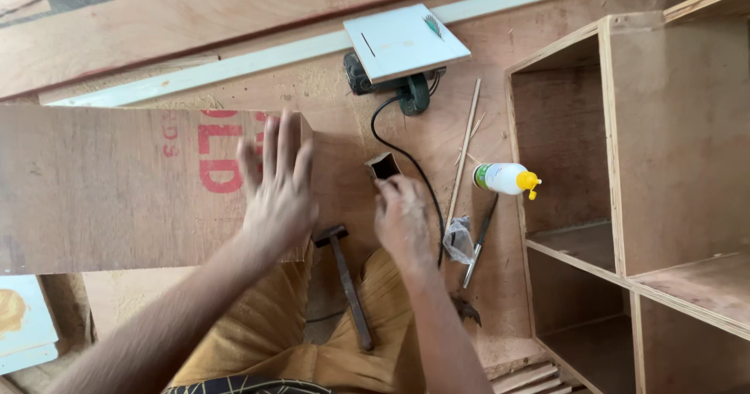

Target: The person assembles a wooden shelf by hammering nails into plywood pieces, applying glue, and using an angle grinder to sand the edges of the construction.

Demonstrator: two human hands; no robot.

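Observation:
My left hand (277,187) lies flat with fingers spread on the right end of a plywood board (117,187) with red printing. My right hand (402,218) is closed around a small dark open-topped box (383,165), which it holds just right of the board's end. A hammer (348,281) lies on the floor between my hands, head toward the board, handle across my knees.
A circular saw (398,50) with a black cable rests upside down ahead. A white glue bottle (504,178) with a yellow cap, a thin stick (465,152), a small plastic bag (458,239) and a hand tool (478,242) lie right. A plywood cabinet (648,183) stands at right.

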